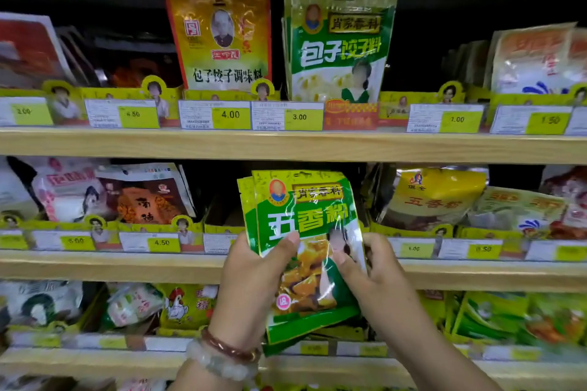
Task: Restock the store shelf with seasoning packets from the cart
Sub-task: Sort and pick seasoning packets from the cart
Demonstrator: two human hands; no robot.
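Note:
A small stack of green five-spice seasoning packets point(301, 225) is held upright in front of the middle shelf point(127, 265). My left hand point(251, 282) grips the stack's left edge, thumb on the front. The right edge is pinched by my right hand point(378, 270), whose thumb also lies across the front. The packets' tops reach into a dark gap between the shelf's display boxes. The cart is out of view.
Wooden shelves hold rows of seasoning packets in yellow display boxes with price tags. Above stand a yellow-orange packet point(222, 41) and a green dumpling-seasoning packet point(340, 47). A yellow five-spice packet point(435, 197) lies to the right of the gap.

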